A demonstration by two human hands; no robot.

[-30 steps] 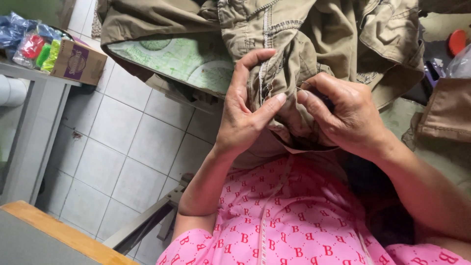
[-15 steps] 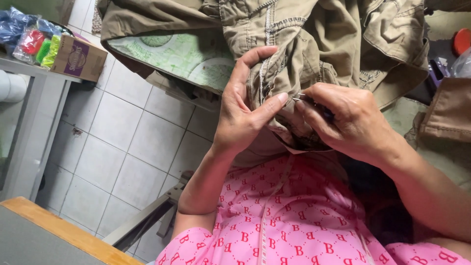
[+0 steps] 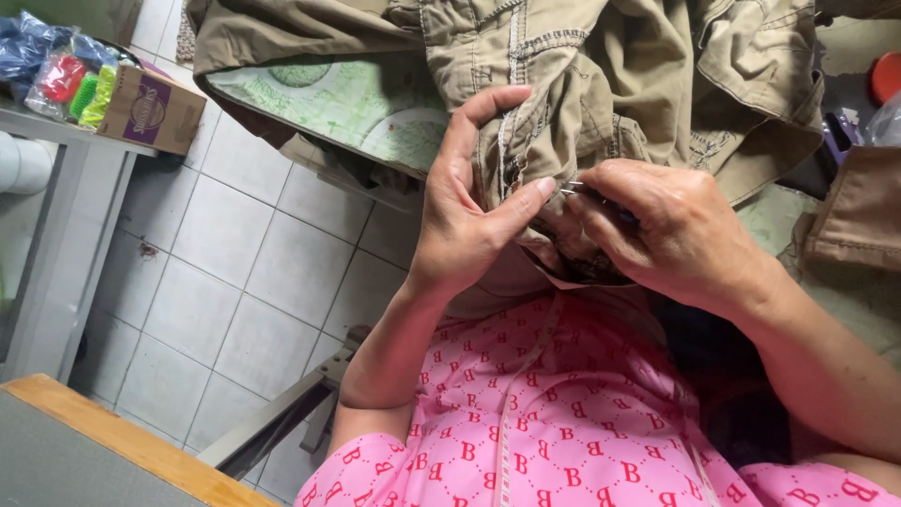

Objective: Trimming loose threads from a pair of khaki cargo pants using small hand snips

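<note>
A khaki garment (image 3: 601, 84) with stitched seams hangs off a table with a green patterned cover (image 3: 347, 103) and drapes toward my lap. My left hand (image 3: 469, 216) pinches a fold of its fabric between thumb and fingers. My right hand (image 3: 666, 235) presses against the same fold from the right and grips a small metal tool (image 3: 577, 191) with a thin tip that pokes into the seam. The tool's body is hidden inside my fingers. I wear a pink patterned top (image 3: 563, 413).
A small brown box (image 3: 150, 108) and bags of coloured items (image 3: 56, 70) sit on a grey shelf at the left. White floor tiles (image 3: 253, 272) lie below. A wooden board edge (image 3: 122, 441) is at the bottom left. Brown fabric (image 3: 859, 207) lies at the right.
My right hand has shifted slightly to the right and its fingers have drawn back, exposing the metal tip at the seam. The left hand keeps its pinch on the fabric.
</note>
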